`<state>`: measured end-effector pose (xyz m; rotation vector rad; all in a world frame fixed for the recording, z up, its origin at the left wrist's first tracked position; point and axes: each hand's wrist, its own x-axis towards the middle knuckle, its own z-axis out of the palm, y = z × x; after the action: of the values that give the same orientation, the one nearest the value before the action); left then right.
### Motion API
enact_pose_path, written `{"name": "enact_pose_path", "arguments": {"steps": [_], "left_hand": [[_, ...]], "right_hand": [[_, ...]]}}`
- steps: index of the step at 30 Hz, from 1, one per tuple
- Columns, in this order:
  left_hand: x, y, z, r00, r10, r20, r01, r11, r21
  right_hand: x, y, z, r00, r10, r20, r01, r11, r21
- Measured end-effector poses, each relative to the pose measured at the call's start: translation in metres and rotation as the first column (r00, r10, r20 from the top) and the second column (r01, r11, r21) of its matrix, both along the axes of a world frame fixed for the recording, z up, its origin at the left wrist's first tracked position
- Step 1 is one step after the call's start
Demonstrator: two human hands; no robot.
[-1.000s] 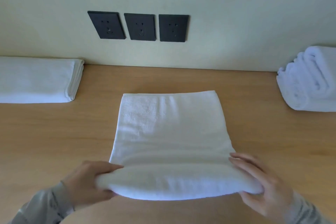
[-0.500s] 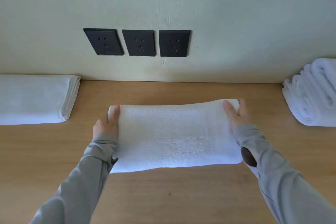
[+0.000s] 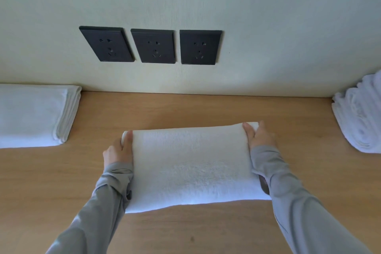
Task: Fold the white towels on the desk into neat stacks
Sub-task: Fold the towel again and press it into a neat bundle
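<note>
1. The wooden desk [image 3: 185,109] is bearing every towel.
2. The white towel [image 3: 189,167] is lying folded at the desk's middle.
3. The folded stack [image 3: 31,115] on the left and the towel pile [image 3: 360,117] on the right are being cut off by the frame edges.
4. The left hand [image 3: 118,150] and the right hand [image 3: 260,136] are pinching the white towel's far corners, their fingertips partly hiding under the cloth.
</note>
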<state>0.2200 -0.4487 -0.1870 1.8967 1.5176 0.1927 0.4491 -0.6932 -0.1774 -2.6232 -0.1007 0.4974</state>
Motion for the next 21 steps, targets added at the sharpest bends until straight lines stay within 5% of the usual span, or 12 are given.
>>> {"name": "enact_pose_path", "arguments": {"steps": [3, 5, 8, 11, 13, 15, 21], "left_hand": [[0.0, -0.009, 0.014, 0.995, 0.014, -0.099, -0.006, 0.997, 0.079], [0.002, -0.02, 0.028, 0.986, -0.041, -0.163, 0.089, 0.951, 0.295], [0.023, -0.068, 0.051, 0.91, -0.347, -0.227, 0.412, 0.703, 0.58], [0.05, -0.123, 0.052, 0.732, -0.59, -0.34, 0.676, 0.57, 0.467], [0.055, -0.133, 0.038, 0.695, -0.618, -0.369, 0.719, 0.595, 0.359], [0.052, -0.132, 0.024, 0.674, -0.611, -0.415, 0.738, 0.578, 0.347], [0.056, -0.128, 0.01, 0.645, -0.602, -0.471, 0.763, 0.541, 0.353]], "right_hand": [[-0.005, 0.003, 0.003, 0.999, 0.016, 0.039, -0.014, 0.998, -0.059], [-0.009, 0.003, 0.01, 0.994, 0.058, 0.092, -0.047, 0.992, -0.116], [-0.024, 0.001, 0.029, 0.899, 0.239, 0.368, -0.17, 0.963, -0.211], [-0.064, 0.011, 0.043, 0.7, 0.449, 0.555, -0.466, 0.876, -0.122], [-0.088, 0.016, 0.038, 0.647, 0.632, 0.428, -0.611, 0.764, -0.205], [-0.098, 0.014, 0.026, 0.652, 0.691, 0.312, -0.639, 0.723, -0.265], [-0.099, 0.021, 0.011, 0.666, 0.671, 0.327, -0.593, 0.742, -0.314]]}}
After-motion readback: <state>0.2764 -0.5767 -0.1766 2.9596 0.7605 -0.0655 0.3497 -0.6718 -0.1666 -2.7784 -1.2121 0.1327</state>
